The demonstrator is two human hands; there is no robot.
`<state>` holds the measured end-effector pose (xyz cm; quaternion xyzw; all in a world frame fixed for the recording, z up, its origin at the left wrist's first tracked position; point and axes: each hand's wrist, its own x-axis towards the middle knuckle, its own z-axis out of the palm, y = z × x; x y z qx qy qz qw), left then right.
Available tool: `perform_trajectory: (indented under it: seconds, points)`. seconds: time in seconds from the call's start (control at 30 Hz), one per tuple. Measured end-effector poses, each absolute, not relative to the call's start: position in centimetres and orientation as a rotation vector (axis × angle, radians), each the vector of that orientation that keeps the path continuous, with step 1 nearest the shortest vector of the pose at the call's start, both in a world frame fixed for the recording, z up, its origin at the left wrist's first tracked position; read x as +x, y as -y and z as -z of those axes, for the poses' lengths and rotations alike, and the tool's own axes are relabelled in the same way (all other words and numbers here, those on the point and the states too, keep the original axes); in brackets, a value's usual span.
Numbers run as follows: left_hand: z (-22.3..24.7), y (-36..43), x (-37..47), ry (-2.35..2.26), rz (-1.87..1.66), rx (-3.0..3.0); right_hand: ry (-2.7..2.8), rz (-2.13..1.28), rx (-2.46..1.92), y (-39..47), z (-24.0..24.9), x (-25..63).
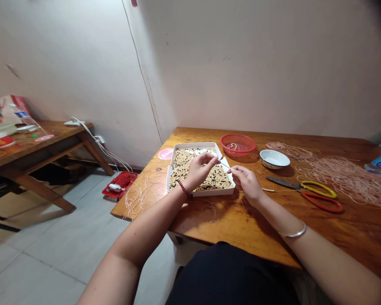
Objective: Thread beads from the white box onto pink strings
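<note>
A thin dark needle spans the gap between my two hands above a white box of small beads. My right hand pinches its near end at the box's right edge. The fingertips of my left hand are closed at the far end; a bead between them is too small to make out. Cream beads fill most of the box, mixed with black and a few green ones. Beside my right wrist, a short row of strung beads lies on a thread.
Scissors with yellow and red handles lie at the right, near a white bowl and a heap of pink cord. Behind the box stands a red plastic basket. Loose cord reaches the table's left edge.
</note>
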<state>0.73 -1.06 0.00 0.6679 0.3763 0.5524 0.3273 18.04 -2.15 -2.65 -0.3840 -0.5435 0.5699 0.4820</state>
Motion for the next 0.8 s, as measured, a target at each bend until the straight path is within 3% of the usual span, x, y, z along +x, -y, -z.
perform_trajectory:
  seconds: [0.27,0.5,0.8]
  points:
    - [-0.1,1.0,0.8,-0.968,-1.456,1.774,1.326,-1.453,-0.909,2.2,2.3,18.0]
    - [-0.2,0.9,0.8,-1.015,-1.480,1.781,1.452,-1.190,-0.907,1.3,3.3,18.0]
    - [-0.1,1.1,0.7,-1.083,-1.514,1.823,1.437,-1.280,-0.898,1.3,3.4,17.6]
